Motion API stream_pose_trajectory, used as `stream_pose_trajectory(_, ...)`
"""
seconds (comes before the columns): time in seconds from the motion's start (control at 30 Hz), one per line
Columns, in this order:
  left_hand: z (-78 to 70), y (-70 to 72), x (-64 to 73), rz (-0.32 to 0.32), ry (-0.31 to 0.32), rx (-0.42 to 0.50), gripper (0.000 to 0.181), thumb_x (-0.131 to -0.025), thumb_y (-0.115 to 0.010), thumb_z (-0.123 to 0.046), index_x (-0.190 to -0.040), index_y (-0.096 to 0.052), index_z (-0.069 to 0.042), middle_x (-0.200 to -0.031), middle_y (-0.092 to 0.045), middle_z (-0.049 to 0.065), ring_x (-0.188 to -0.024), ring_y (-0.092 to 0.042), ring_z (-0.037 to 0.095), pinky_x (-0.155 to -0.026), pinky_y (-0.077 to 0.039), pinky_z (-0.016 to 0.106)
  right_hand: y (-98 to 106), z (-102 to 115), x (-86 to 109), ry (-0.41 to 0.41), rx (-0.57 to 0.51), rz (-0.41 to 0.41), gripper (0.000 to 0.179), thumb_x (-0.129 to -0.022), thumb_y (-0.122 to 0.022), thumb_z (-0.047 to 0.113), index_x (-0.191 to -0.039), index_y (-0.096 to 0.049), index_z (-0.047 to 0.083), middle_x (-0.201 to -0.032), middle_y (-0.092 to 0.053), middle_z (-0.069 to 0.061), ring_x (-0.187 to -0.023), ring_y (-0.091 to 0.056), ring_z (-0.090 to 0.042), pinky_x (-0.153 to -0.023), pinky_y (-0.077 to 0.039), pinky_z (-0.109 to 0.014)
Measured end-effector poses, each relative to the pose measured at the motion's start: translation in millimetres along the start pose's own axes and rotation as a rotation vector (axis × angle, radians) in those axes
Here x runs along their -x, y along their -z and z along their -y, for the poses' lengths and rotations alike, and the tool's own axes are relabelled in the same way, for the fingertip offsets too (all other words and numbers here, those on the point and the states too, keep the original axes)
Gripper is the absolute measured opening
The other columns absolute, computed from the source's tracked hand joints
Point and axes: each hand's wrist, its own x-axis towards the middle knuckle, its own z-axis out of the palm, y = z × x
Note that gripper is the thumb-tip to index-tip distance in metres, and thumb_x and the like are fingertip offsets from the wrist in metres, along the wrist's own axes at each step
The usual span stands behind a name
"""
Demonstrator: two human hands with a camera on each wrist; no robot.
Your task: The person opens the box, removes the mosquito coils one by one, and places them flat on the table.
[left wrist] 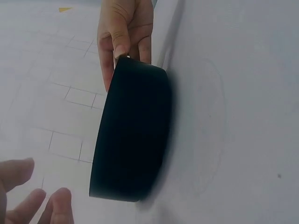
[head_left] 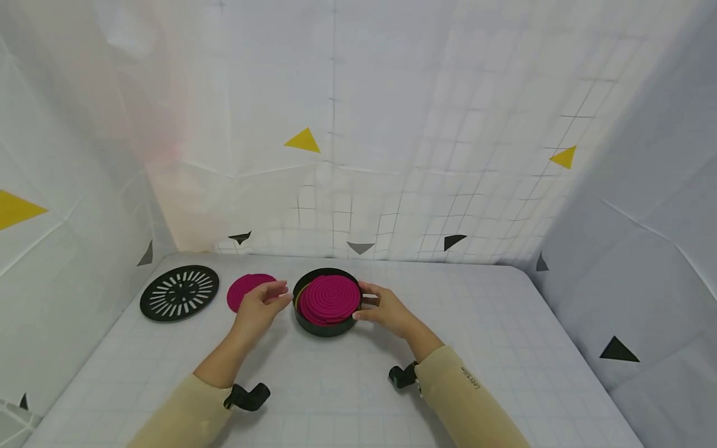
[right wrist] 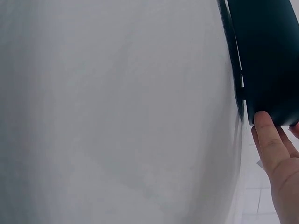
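Note:
A dark round tin [head_left: 327,331] stands mid-table, with a stack of magenta mosquito coils [head_left: 329,298] inside it. My right hand [head_left: 392,312] holds the tin's right side, thumb toward the front and fingers farther back. In the right wrist view, a straight digit of that hand [right wrist: 275,154] presses on the dark wall. My left hand [head_left: 259,311] is just left of the tin, its fingers loosely bent around nothing. The left wrist view shows a gap between these fingertips [left wrist: 60,198] and the tin. Behind the left hand lies another magenta coil [head_left: 241,291], partly covered.
A black slotted round lid [head_left: 179,294] lies at the table's left edge. White sheeting [head_left: 392,93] with yellow and black triangles hangs behind the white table [head_left: 330,398] and at both sides. A dark camera mount sits on each sleeve.

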Motion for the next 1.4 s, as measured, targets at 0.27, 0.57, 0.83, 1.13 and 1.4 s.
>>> stream_pose_trajectory(0.27, -4.6, -11.0, -8.1, 0.055, 0.021, 0.015, 0.049, -0.096, -0.070, -0.025, -0.138, -0.057, -0.005, -0.136, -0.059, 0.016, -0.121, -0.060, 0.030, -0.099, -0.050, 0.046, -0.4, 1.4, 1.3, 0.006, -0.006, 0.010, 0.083, -0.084, -0.080, 0.002, -0.154, -0.036, 0.004, -0.154, -0.041, -0.018, -0.136, -0.047, -0.037, -0.102, -0.048, -0.041)
stream_pose_trajectory(0.57, -5.7, -19.5, -18.8, 0.095, 0.023, 0.038, 0.050, -0.096, -0.070, -0.024, -0.138, -0.056, -0.002, -0.139, -0.057, 0.015, -0.123, -0.058, 0.031, -0.104, -0.046, 0.049, -0.9, 2.3, 3.1, -0.004, 0.010, -0.003, 0.082, -0.084, -0.080, 0.002, -0.154, -0.037, 0.005, -0.153, -0.042, -0.016, -0.136, -0.047, -0.036, -0.103, -0.048, -0.042)
stream_pose_trajectory(0.83, -10.1, -31.4, -30.0, 0.096, 0.032, 0.042, 0.050, -0.095, -0.071, -0.024, -0.138, -0.056, -0.003, -0.137, -0.058, 0.014, -0.126, -0.056, 0.031, -0.103, -0.047, 0.046, -1.1, 1.6, 3.4, -0.007, 0.013, -0.005, 0.082, -0.084, -0.080, 0.002, -0.154, -0.037, 0.004, -0.154, -0.042, -0.017, -0.136, -0.047, -0.036, -0.104, -0.047, -0.042)
stream_pose_trajectory(1.13, -15.5, -43.6, -38.8, 0.101, 0.013, 0.020, 0.047, -0.095, -0.071, -0.021, -0.137, -0.058, -0.003, -0.136, -0.060, 0.016, -0.126, -0.057, 0.031, -0.104, -0.047, 0.046, -1.3, -1.5, 0.6, 0.004, 0.019, -0.007, 0.081, -0.083, -0.081, 0.004, -0.153, -0.039, 0.006, -0.153, -0.043, -0.014, -0.136, -0.048, -0.034, -0.104, -0.046, -0.042)
stream_pose_trajectory(1.4, -17.4, -48.4, -43.2, 0.102, 0.013, -0.014, 0.045, -0.096, -0.070, -0.021, -0.136, -0.059, -0.004, -0.137, -0.059, 0.016, -0.130, -0.053, 0.032, -0.107, -0.044, 0.047, -1.5, -0.1, 2.1, 0.008, 0.023, -0.009, 0.081, -0.083, -0.081, 0.004, -0.153, -0.039, 0.006, -0.153, -0.044, -0.013, -0.135, -0.049, -0.035, -0.104, -0.047, -0.043)
